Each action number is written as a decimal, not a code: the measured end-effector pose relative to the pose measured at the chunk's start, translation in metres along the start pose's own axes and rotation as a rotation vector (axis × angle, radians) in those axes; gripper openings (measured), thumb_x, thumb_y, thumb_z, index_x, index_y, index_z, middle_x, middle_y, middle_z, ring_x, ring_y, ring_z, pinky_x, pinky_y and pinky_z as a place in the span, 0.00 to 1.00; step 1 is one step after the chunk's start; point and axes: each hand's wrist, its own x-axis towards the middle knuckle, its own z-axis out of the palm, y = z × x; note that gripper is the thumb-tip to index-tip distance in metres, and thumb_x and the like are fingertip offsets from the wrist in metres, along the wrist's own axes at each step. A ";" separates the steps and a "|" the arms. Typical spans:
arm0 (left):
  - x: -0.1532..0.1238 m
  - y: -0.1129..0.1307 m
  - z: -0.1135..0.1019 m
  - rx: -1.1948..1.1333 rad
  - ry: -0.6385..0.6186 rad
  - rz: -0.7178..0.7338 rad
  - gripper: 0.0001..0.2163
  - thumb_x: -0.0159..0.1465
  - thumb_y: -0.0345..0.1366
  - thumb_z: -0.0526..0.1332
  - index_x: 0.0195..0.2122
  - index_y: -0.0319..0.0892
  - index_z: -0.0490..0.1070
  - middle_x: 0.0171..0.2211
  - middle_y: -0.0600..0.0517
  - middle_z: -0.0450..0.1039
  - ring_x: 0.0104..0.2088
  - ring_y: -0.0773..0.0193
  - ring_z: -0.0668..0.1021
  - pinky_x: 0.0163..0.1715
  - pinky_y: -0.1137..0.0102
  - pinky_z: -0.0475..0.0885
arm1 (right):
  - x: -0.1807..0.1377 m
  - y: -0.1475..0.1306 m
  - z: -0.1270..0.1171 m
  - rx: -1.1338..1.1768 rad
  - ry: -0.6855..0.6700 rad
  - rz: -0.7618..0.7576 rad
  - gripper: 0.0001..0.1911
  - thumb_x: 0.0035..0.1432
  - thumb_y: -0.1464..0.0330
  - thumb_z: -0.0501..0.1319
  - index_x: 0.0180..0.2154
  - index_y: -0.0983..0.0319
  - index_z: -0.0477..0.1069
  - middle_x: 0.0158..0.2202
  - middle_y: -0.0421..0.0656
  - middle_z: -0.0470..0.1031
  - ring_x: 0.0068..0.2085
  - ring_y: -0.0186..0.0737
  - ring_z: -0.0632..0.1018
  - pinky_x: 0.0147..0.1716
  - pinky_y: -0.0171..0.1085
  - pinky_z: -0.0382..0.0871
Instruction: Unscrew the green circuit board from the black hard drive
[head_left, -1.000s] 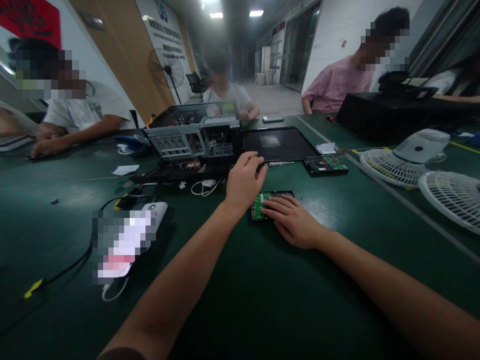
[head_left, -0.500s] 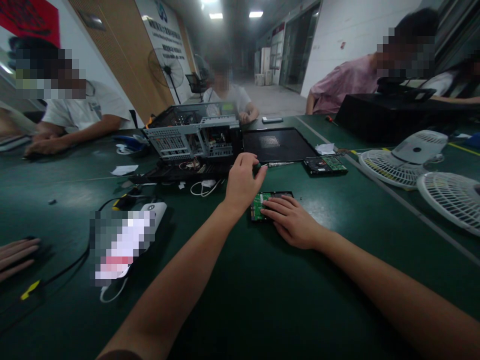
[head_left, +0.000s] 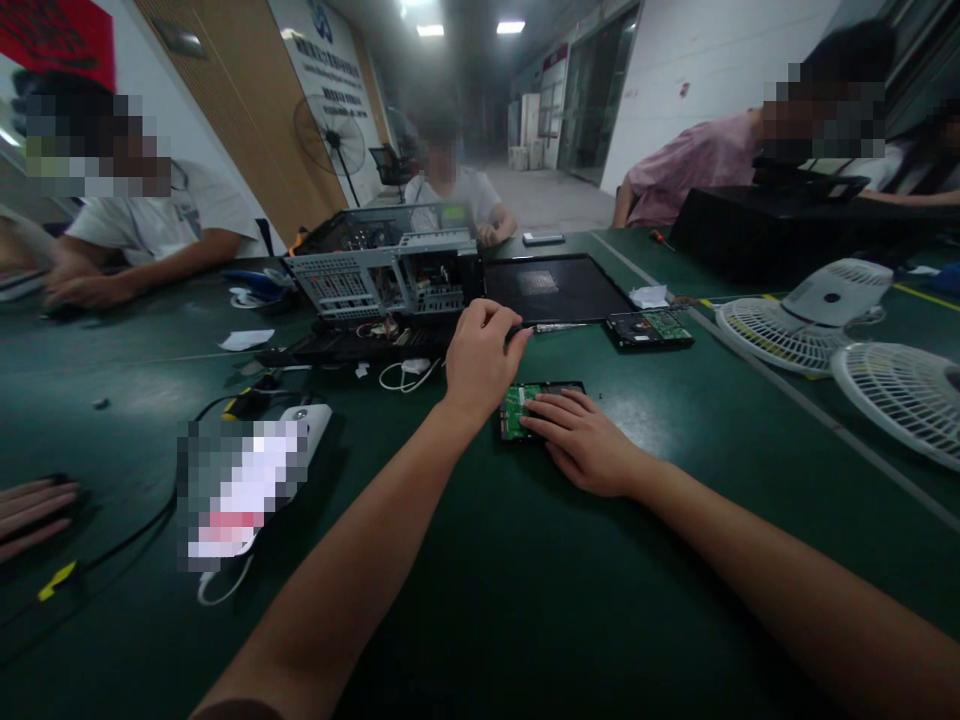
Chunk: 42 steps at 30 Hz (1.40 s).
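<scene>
My left hand is curled round the dark handle of a screwdriver whose metal shaft lies on the green table, pointing right. My right hand lies flat, fingers stretched out, on a hard drive with its green circuit board facing up. A second hard drive lies further right. An opened computer case stands behind my left hand, its black side panel lying flat beside it.
Two white fan grilles lie at the right. A white device with cables sits at the left. Other people sit around the table; someone's fingers rest at the left edge. A black box stands far right.
My left hand has closed its fingers round the screwdriver handle. My right hand stays on the hard drive. Another person's fingers appeared at the left edge.
</scene>
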 end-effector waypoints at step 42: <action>-0.003 -0.009 0.013 -0.121 -0.021 -0.131 0.07 0.68 0.31 0.60 0.47 0.44 0.66 0.41 0.47 0.78 0.39 0.60 0.81 0.42 0.63 0.76 | 0.001 -0.001 -0.003 -0.008 -0.017 0.005 0.27 0.68 0.70 0.54 0.67 0.55 0.63 0.69 0.46 0.64 0.69 0.53 0.64 0.67 0.62 0.53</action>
